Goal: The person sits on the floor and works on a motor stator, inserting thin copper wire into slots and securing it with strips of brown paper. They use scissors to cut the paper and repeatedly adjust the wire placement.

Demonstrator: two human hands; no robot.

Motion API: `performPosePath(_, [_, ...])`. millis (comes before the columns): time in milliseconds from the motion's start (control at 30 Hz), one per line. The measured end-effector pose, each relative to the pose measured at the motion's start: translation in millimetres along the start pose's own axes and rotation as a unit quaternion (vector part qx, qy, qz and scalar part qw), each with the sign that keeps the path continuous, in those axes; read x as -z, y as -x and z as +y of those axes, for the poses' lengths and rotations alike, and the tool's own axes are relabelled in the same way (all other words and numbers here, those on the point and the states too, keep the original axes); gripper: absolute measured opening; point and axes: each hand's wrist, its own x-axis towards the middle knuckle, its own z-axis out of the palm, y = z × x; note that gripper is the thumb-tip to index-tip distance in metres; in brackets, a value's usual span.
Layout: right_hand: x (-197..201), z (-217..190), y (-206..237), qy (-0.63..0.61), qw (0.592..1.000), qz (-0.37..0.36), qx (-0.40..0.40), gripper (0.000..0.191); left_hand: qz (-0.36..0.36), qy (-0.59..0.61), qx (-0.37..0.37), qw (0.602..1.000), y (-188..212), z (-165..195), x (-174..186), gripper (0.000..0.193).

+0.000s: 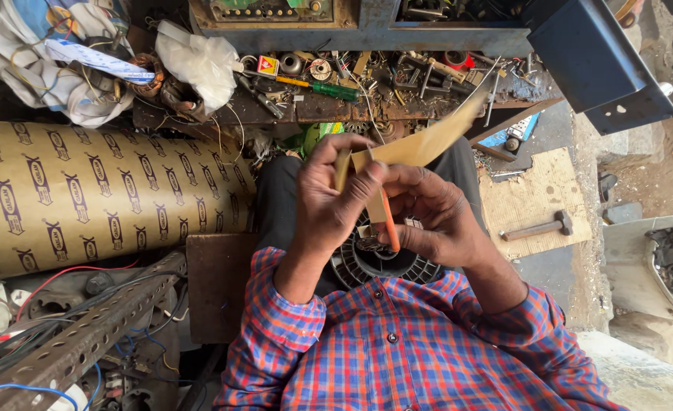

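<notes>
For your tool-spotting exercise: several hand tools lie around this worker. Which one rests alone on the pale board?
The hammer, lying flat on the pale board; the green-handled screwdriver sits among bench clutter.

A long tan strip of stiff paper (428,141), folded near one end, slants up and to the right, pinched at the fold. A thin orange rod-shaped tool (389,224) angles downward under it, above a round black ribbed motor part (367,266) in the lap.

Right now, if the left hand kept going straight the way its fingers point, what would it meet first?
Probably the tan paper strip that the left hand already pinches; beyond it, likely the cluttered workbench, though depth is unclear from this view.
</notes>
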Motion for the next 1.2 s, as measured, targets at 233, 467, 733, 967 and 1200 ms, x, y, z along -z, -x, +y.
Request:
performPosePath(233, [8, 8, -7, 0.025, 0.999, -0.003, -0.022, 0.064, 0.037, -0.089, 0.007, 0.995, -2, -24, -2, 0.020])
performPosePath(467, [32, 20, -28, 0.074, 0.984, 0.014, -0.160, 0.057, 0.124, -0.089, 0.063, 0.986, -24, -84, 36, 0.028])
performPosePath(733, [87, 1, -32, 0.302, 0.948, 0.047, -0.085, 0.037, 0.250, -0.057, 0.243, 0.936, -107, -123, 115, 0.022])
performPosePath(967, [151, 27, -82, 0.662, 0.745, 0.079, -0.013, 0.020, 0.297, -0.153, 0.195, 0.922, -149, -118, 119, 0.024])
performPosePath(1200, [166, 37, -150, 0.805, 0.589, 0.060, -0.033, 0.012, 0.290, -0.279, 0.122, 0.907, -152, -109, 96, 0.021])
